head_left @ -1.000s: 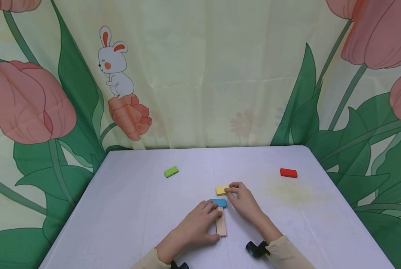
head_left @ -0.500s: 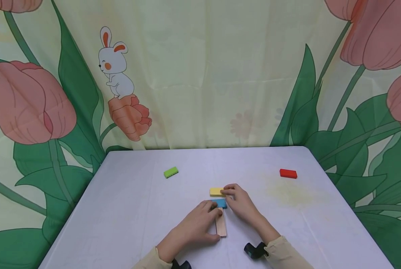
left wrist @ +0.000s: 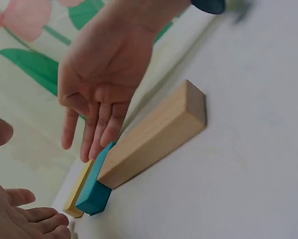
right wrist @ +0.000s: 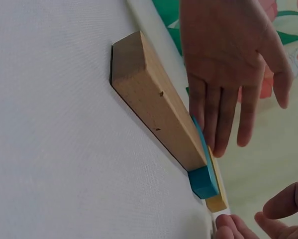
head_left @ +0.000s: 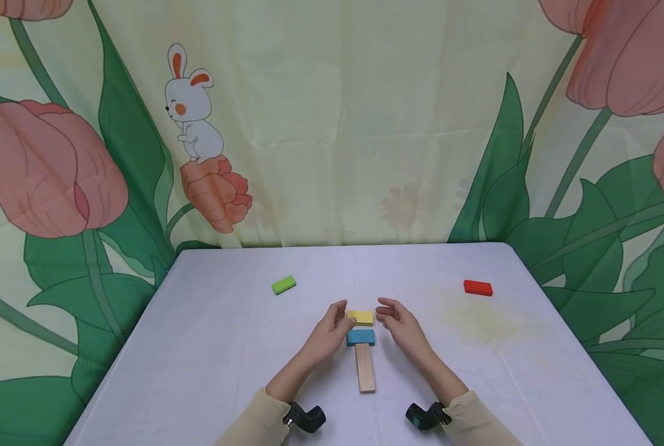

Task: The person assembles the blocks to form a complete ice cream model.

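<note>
A plain wooden block (head_left: pixel 365 368) lies lengthwise, its far end against a blue block (head_left: pixel 360 337) set crosswise. Just beyond the blue one, a yellow block (head_left: pixel 361 318) lies crosswise too. My left hand (head_left: pixel 326 334) is at the yellow block's left end with fingers loosely bent; its thumb overlaps that corner in the head view, and whether it touches I cannot tell. To the right of the yellow block, my right hand (head_left: pixel 403 328) is held apart from it, fingers relaxed and holding nothing. In the left wrist view, the right hand (left wrist: pixel 106 69) shows its extended fingers.
A green block (head_left: pixel 283 285) lies farther back on the left, and a red block (head_left: pixel 478 287) at the back right. All stand on a white-covered table (head_left: pixel 209 347). Behind its far edge hangs a printed curtain (head_left: pixel 332 155). Each wrist carries a black camera (head_left: pixel 308 418).
The yellow block slid left, in line with the blue one, pinched by my right hand, which has since let go. My left hand left the wooden and blue blocks and moved forward beside the yellow one.
</note>
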Action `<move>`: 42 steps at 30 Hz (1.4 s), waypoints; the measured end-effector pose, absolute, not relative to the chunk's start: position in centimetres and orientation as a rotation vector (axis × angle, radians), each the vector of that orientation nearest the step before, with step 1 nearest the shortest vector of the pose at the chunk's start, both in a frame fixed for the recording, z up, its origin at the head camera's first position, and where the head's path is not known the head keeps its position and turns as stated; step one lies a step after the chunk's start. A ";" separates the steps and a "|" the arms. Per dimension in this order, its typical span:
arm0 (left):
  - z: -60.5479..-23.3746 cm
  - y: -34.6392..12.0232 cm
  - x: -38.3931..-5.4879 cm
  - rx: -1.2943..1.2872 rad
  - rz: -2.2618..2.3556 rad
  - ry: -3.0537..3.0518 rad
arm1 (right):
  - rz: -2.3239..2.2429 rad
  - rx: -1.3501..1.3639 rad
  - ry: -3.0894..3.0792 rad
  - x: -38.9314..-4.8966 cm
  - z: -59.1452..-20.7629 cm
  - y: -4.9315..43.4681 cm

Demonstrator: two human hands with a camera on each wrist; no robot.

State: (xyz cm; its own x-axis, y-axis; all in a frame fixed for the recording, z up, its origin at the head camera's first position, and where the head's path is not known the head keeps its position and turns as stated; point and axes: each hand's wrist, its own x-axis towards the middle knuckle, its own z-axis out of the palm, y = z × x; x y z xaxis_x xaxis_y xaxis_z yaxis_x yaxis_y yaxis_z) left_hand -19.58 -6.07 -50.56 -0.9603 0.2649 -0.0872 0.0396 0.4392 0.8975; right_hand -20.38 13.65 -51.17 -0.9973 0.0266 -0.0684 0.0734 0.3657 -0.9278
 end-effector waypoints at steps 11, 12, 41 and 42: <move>-51.2 -6.2 -20.1 0.131 1.655 2.315 | -1.811 0.062 2.426 -20.1 -51.5 13.8; -51.2 -6.2 -20.1 0.129 1.659 2.308 | -1.812 0.062 2.425 -20.1 -51.5 13.8; -50.7 -6.5 -17.9 0.193 1.643 2.281 | -1.782 -0.018 2.443 -18.5 -51.3 13.9; -50.6 -6.5 -17.9 0.199 1.641 2.279 | -1.787 -0.022 2.439 -18.5 -51.3 13.9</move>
